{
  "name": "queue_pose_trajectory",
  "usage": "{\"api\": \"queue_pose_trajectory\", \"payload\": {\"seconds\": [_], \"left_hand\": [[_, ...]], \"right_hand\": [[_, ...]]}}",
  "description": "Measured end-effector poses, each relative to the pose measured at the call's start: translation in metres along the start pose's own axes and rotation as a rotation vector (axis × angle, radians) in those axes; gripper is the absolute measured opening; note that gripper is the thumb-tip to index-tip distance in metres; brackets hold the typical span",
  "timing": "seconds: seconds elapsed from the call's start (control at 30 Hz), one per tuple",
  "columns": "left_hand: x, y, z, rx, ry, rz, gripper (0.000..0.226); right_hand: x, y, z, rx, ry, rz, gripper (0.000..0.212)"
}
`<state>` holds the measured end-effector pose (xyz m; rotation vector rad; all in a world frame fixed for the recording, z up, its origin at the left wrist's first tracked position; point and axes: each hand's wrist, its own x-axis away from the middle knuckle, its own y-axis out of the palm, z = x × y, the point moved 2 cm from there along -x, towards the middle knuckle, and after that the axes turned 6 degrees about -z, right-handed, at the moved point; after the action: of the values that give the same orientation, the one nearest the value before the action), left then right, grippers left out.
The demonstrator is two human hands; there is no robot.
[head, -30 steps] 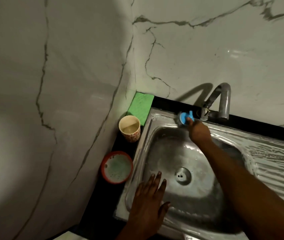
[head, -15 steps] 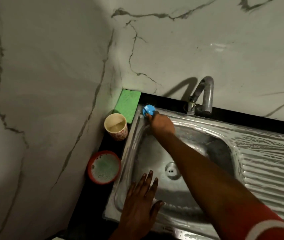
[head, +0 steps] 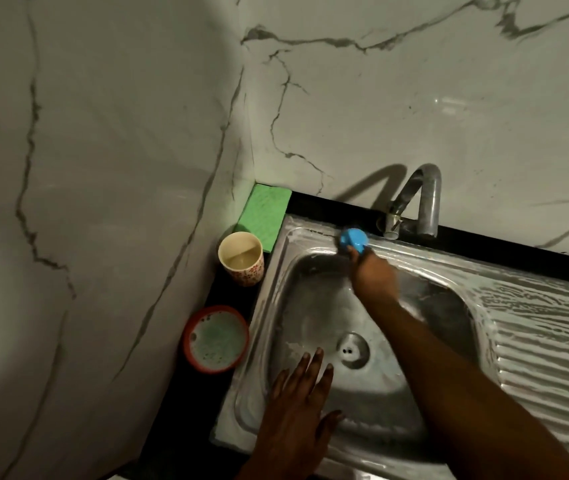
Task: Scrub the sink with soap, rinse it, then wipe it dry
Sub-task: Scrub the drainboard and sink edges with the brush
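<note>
Both hands work: right hand (head: 373, 275) clamps blue scrubber (head: 353, 239) on sink (head: 297, 233) back rim; left hand (head: 297, 403) flat, empty.

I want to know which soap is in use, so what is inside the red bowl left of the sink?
The red bowl holds a pale green, foamy liquid that covers its bottom, so anything beneath the foam is hidden.

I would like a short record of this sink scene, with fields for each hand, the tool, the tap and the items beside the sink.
right hand: holds blue scrubber on sink's back rim
left hand: flat, open, on basin's front edge
tap: no water visible
left of sink: patterned cup, red bowl of foamy liquid, green sponge
</note>
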<state>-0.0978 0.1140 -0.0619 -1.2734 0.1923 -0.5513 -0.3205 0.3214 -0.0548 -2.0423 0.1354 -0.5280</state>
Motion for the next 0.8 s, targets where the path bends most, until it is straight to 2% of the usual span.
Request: {"api": "queue_pose_trajectory", "payload": {"seconds": [0.17,0.3,0.47,0.57,0.67,0.8], "left_hand": [[0.007,-0.002,-0.011,0.020,-0.053,-0.001,0.068],[0.015,-0.001,-0.018,0.162,-0.080,-0.012,0.069],[0.024,-0.002,-0.008,0.038,-0.032,0.021,0.066],[0.024,-0.008,-0.007,0.020,-0.046,0.011,0.066],[0.027,-0.007,-0.006,0.014,-0.013,0.004,0.068],[0.029,-0.010,-0.012,-0.002,-0.027,0.017,0.066]], "right_hand": [[-0.030,0.032,-0.097,-0.057,-0.149,-0.155,0.059],[-0.037,0.027,-0.102,0.048,-0.181,-0.165,0.064],[-0.004,0.039,-0.094,0.013,-0.263,-0.311,0.059],[0.017,0.046,-0.077,0.067,-0.294,-0.192,0.055],[-0.014,0.030,-0.101,0.154,-0.239,-0.050,0.056],[-0.054,0.011,-0.138,0.219,-0.179,-0.037,0.048]]}}
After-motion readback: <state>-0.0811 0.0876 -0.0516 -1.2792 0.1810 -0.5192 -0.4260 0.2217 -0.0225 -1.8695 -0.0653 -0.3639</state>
